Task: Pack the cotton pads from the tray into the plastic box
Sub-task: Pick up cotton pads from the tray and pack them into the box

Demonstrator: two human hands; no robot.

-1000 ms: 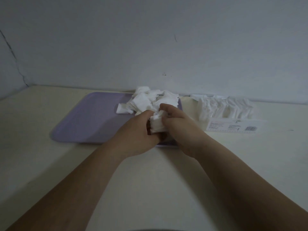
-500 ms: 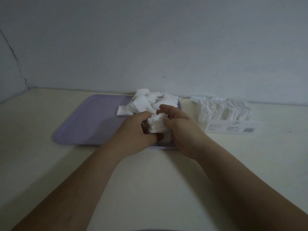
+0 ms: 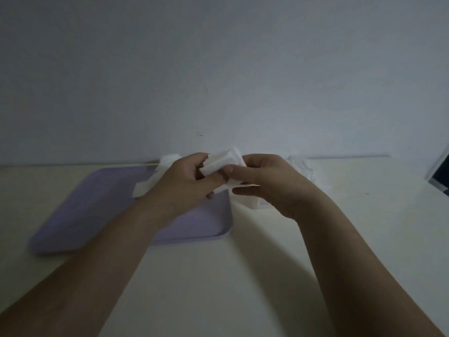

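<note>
Cotton pads (image 3: 222, 161) are sitting in a small white bundle between our two hands, lifted above the far right corner of the tray (image 3: 97, 203). We are gripping the bundle from the left with our left hand (image 3: 184, 183), its fingers curling round the near side of the pads. We are pinching the same bundle from the right with our right hand (image 3: 264, 183), the thumb pressing on the upper face and the curled fingers (image 3: 243, 190) tucking in underneath. Both hands are touching the pads and are almost meeting each other.

More loose pads (image 3: 167, 160) are lying in a heap on the far right part of the purple tray. Our left hand is hiding most of that heap, and one pad is poking out to the left of our wrist. The tray is resting flat on the pale table (image 3: 218, 276), close to the wall (image 3: 218, 69).

The plastic box (image 3: 302, 166) is lying on the table just beside the tray, on its right, behind our right hand. It is showing only as a blurred whitish shape, so we are not able to tell whether it is open or how full it is. A dark object (image 3: 441, 176) is peeking in at the right edge, well apart from our hands.
</note>
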